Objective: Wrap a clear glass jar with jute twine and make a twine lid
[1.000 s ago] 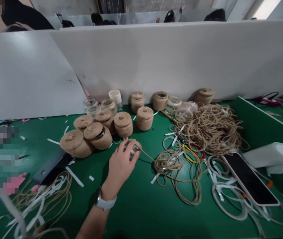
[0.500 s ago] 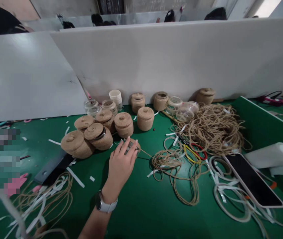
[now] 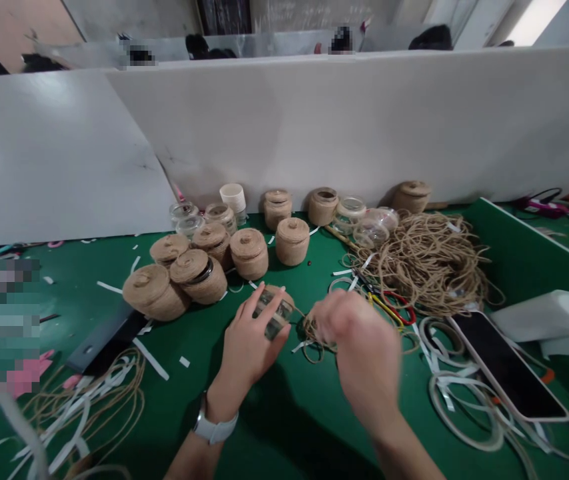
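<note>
My left hand [image 3: 252, 340], with a pale-strapped watch on the wrist, grips a small glass jar [image 3: 275, 319] tipped on the green table. Brown jute twine is wound over one end of the jar, leaving bare glass between my fingers. From the jar a strand runs right to a loose twine coil [image 3: 314, 333]. Above that coil is my right hand [image 3: 359, 340], fingers curled in and blurred; what they hold, if anything, is hidden. Just left of the jar stand several twine-wrapped jars with lids [image 3: 248, 253].
A big twine heap [image 3: 434, 260] lies at right, near red-and-yellow-handled scissors [image 3: 389, 310], a phone [image 3: 509, 363] and white strips. Clear glass jars [image 3: 349, 215] and stacked paper cups [image 3: 233, 197] line the white partition [image 3: 289, 120]. More twine and strips [image 3: 94, 393] lie at left.
My right hand has come into view over the twine coil. My left hand and the jar have shifted slightly right, and more of the jar's glass shows.
</note>
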Motion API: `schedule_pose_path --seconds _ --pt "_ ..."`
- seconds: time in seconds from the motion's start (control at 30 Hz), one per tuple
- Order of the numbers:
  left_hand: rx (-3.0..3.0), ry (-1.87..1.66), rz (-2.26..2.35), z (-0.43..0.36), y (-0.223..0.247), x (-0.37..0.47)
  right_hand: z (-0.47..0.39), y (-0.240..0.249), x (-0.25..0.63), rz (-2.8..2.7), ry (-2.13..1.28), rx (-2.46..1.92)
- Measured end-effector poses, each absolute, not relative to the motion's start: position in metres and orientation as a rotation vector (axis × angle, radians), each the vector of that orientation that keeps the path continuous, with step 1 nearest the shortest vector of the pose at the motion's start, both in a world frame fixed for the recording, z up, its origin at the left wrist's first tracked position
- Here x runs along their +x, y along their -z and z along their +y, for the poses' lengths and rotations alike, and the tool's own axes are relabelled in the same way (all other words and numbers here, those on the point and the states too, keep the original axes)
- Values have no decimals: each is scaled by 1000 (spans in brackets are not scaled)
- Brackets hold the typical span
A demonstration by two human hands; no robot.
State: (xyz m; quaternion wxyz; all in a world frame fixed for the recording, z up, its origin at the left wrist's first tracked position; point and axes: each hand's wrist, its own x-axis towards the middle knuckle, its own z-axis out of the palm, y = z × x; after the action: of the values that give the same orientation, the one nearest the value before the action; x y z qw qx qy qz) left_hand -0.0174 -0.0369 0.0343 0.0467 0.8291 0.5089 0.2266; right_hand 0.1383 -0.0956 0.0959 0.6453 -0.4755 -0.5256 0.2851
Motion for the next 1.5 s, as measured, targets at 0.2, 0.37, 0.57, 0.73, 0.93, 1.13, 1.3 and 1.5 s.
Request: schedule_pose_path --seconds 0.2,0.37,0.57,0.73,0.93,1.13,1.3,1.5 --pt "2310 -715 1465 -35 -36 -14 -47 -20 127 -1393 -457 -1599" --pt "2224 -687 1482 -30 -37 -14 -52 -3 127 -1447 -465 -1742" --pt "2253 -650 1448 -26 -39 -16 -49 -5 128 -1336 -609 -1722" --pt "2057 -628 1355 -24 -40 -19 -44 -3 126 -1260 -722 -1630" --pt "2020 -616 1316 -28 -36 -18 -40 -11 130 -1242 -712 -1647" --pt "2290 -794 1364 -36 -36 -13 -41 -13 130 -1296 -700 -1637" --pt "2340 -753 1320 -38 -34 -13 -40 -15 130 -1318 -672 -1693" --pt "2319 -686 1360 -36 -35 -18 -42 -16 133 -1384 -675 -1674"
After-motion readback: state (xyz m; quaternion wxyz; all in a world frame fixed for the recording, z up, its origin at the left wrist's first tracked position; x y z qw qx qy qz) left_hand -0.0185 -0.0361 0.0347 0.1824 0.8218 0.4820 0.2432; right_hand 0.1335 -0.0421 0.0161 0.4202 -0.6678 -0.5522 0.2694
